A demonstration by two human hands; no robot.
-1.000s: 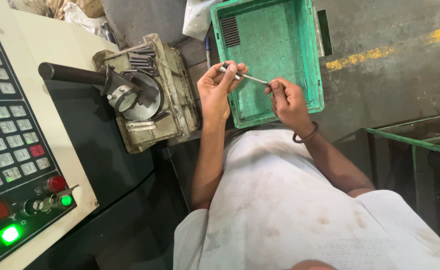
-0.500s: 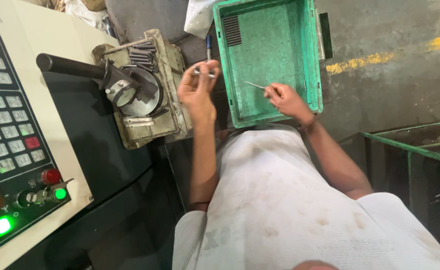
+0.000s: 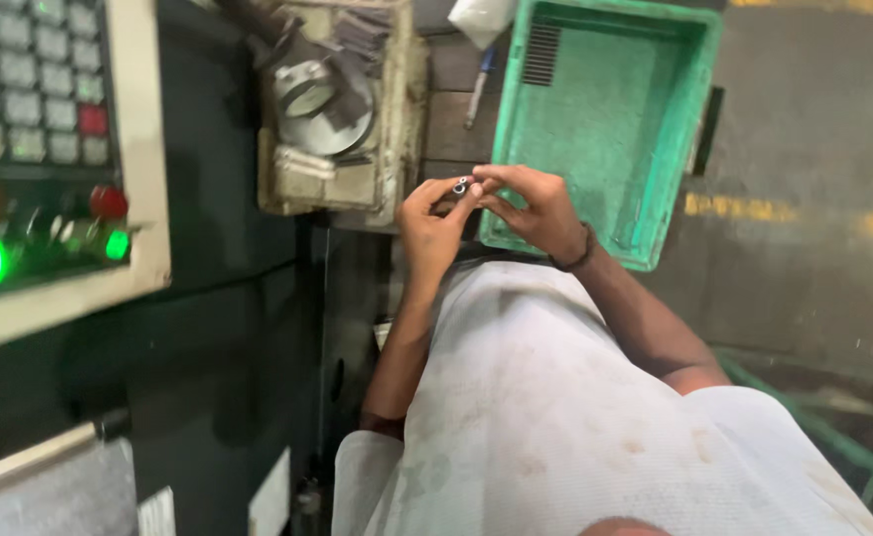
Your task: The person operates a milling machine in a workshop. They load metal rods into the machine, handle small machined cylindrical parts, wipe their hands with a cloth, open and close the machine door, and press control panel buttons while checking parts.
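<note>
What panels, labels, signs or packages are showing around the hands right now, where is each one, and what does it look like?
Control panel: far left, cream frame, grey square keys, red buttons, glowing green lamps.
White bag: top centre, beside the green tray, crumpled, cut by the frame.
Pale labels: bottom left on the dark machine front, rectangular, too blurred to tell more.
Yellow floor marking: right of the tray, a worn stripe.
No screen shows.

Dark bench (image 3: pixel 451 109) carries green tray (image 3: pixel 605 119), metal fixture (image 3: pixel 332 109)
</note>
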